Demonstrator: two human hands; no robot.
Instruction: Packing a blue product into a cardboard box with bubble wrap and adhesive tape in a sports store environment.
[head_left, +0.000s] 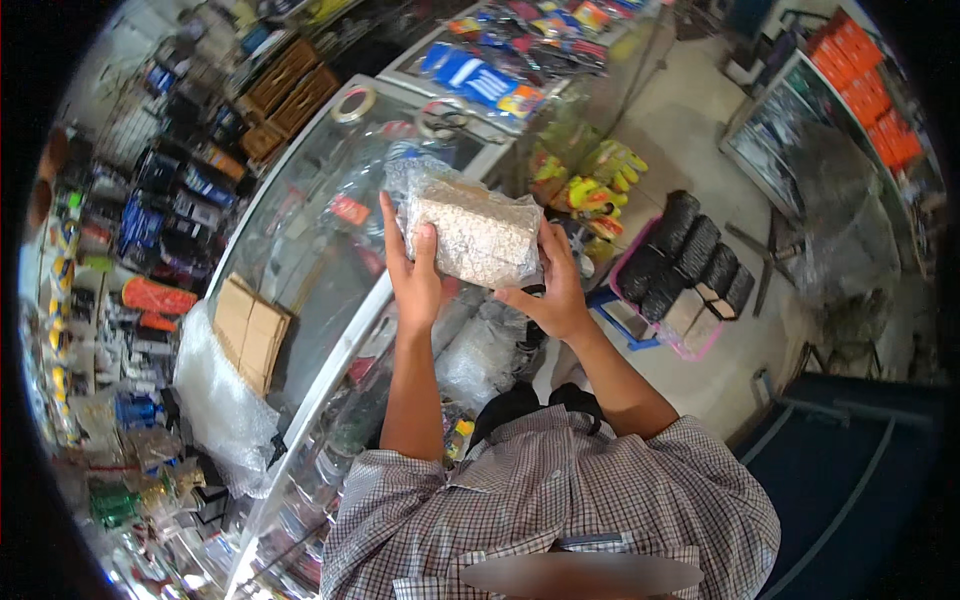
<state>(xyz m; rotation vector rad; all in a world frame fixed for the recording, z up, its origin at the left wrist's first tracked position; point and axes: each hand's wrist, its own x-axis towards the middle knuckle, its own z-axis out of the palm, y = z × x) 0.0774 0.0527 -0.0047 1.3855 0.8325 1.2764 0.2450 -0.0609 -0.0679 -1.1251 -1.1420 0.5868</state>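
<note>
A box-shaped parcel in clear bubble wrap (472,238) is held up in front of me, above the edge of the glass counter (310,200). My left hand (414,282) grips its left end, with the thumb on the near face and the fingers along the side. At the opposite end my right hand (560,290) is closed round the corner, thumb underneath. A loose flap of the wrap sticks up at the parcel's far left. What lies inside the wrap looks pale tan, and its kind cannot be made out.
On the counter lie a tape roll (353,104), scissors (443,121), flat brown cardboard (247,330) and a bubble-wrap sheet (222,405). Packaged goods (485,78) cover its far end. To the right, a pink basket (634,262) holds several black-wrapped parcels, near yellow-orange gloves (606,180).
</note>
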